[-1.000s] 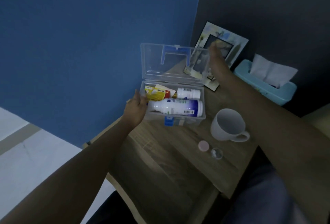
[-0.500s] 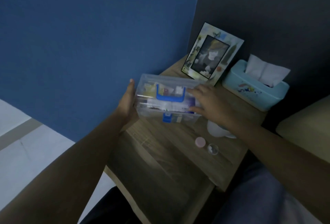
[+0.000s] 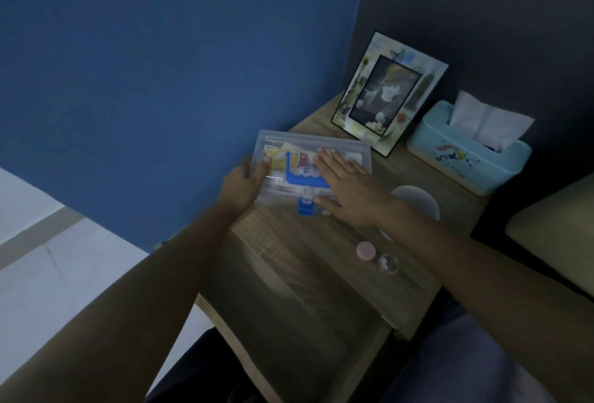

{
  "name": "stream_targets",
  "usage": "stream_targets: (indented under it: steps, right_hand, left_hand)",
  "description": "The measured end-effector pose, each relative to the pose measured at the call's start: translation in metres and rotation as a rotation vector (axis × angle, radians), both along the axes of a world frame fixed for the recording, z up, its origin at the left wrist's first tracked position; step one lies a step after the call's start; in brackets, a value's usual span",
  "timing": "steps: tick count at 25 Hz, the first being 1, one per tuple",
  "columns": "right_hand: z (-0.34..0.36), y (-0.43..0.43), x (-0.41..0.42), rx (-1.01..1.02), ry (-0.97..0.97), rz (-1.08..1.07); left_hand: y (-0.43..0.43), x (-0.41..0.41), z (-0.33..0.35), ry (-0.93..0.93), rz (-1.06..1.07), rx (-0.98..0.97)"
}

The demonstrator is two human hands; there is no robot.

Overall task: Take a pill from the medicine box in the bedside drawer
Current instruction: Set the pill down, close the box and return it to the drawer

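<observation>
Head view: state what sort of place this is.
Probably a bedroom, at a bedside: a wooden nightstand holding a standing picture frame, a light blue tissue box and a clear plastic medicine box.

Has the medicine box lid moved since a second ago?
Yes. The lid has swung down shut onto the medicine box; it no longer stands in front of the photo frame. The right hand lies flat on it.

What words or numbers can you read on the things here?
None can be read.
Medicine box: the packets and bottle labels inside are too blurred.
Tissue box: only a cartoon picture, no clear letters.
Photo frame: a picture and drawings, no readable words.
</observation>
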State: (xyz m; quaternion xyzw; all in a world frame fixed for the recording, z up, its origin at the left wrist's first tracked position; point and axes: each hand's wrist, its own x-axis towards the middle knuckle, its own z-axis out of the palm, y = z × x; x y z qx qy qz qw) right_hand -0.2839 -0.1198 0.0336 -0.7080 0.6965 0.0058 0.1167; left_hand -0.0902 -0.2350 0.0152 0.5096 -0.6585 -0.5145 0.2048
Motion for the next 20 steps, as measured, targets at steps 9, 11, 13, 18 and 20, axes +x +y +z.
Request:
stream_targets:
  steps: [9,11,13,18,20]
  right_hand:
    - [-0.003,0.0,0.003,-0.029,-0.005,-0.012]
    - [-0.003,-0.001,0.002,-0.029,0.0,-0.015]
    - [-0.003,-0.001,0.002,-0.026,0.008,-0.016]
    - [-0.004,-0.001,0.0,-0.022,0.004,-0.003]
    - [-0.005,-0.002,0.0,-0.012,-0.003,0.0]
  left_hand:
    - [0.089,0.007,-0.041,0.039,0.362,0.291]
    - [0.092,-0.004,-0.04,0.157,0.192,0.369]
    - [0.091,-0.018,-0.033,0.378,0.131,0.534]
    - [0.083,-0.028,-0.028,0.573,0.164,0.78]
    - [0.081,-0.022,-0.027,0.528,0.129,0.75]
